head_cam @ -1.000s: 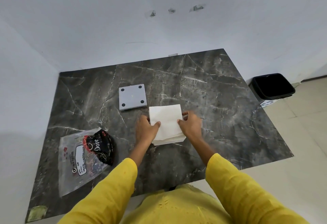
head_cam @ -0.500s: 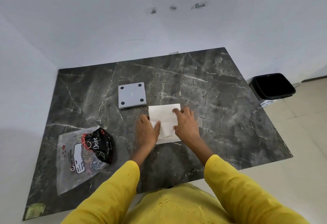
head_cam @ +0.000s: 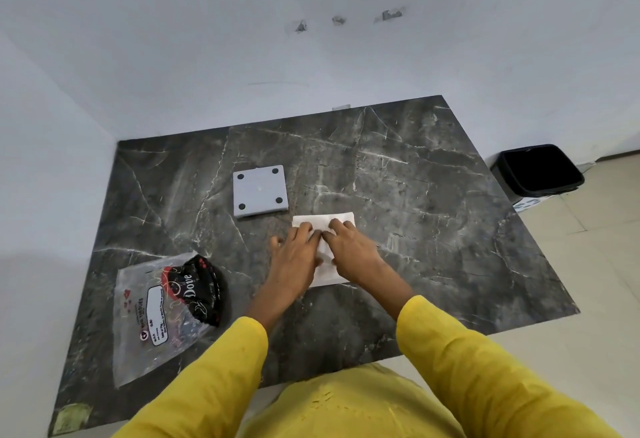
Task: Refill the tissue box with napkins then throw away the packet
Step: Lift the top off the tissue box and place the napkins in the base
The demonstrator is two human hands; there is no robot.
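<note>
Both hands, the left hand (head_cam: 294,257) and the right hand (head_cam: 353,250), are pressing flat, fingers spread, on the napkins (head_cam: 325,226) lying on the desk (head_cam: 415,195). Squaring the stack evenly looks wise. The grey panel (head_cam: 260,191) and empty packet (head_cam: 162,313) are lying aside.

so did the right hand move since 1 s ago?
Yes. The right hand slid from the napkin stack's right edge inward onto its top, toward the left hand.

Evenly, softly lit; faint sheen on the table (head_cam: 415,167); wide-angle bending toward edges; slightly soft throughout, no harsh shadows.
</note>
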